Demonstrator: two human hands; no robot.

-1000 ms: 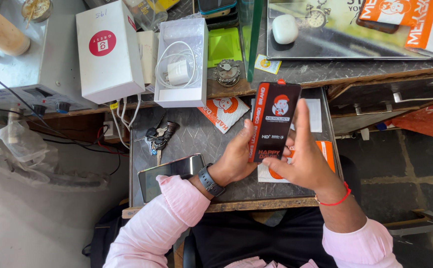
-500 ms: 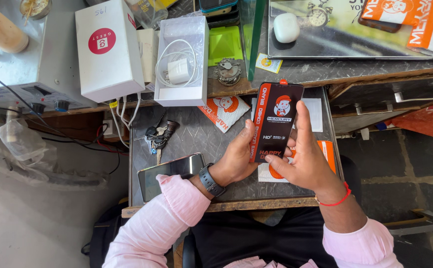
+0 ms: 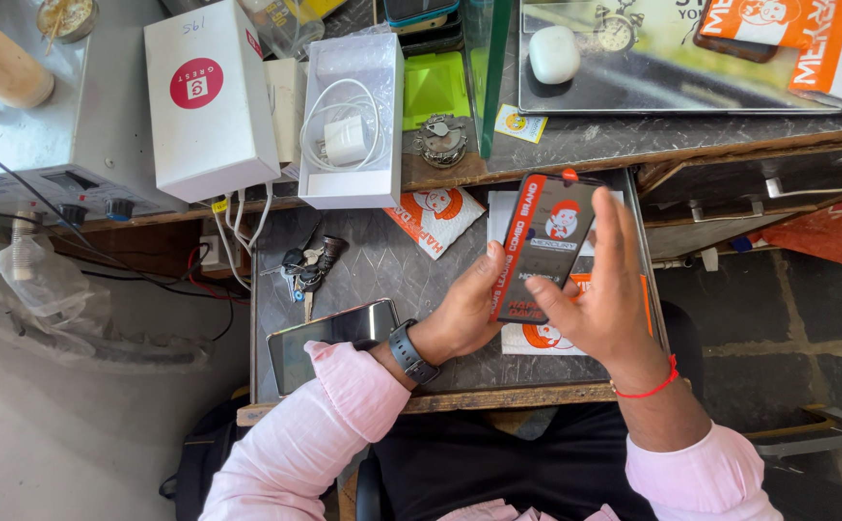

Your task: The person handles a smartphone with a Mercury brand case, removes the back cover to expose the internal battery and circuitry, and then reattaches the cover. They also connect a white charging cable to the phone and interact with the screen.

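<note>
Flat black-and-red packet (image 3: 543,249) held up between both my hands, over the grey bench (image 3: 373,270).

My left hand (image 3: 464,314) grips its lower left edge from beneath, so the printed face tilts toward me; my right hand (image 3: 602,294) lies open along the right edge, fingers spread to steady it. A phone (image 3: 329,333) rests under my left wrist, keys (image 3: 305,270) just beyond, both well apart from the packet.

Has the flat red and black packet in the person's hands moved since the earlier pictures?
No. The red and black packet sits at the same spot below the open white box, held by the left hand, right hand against it.
</note>
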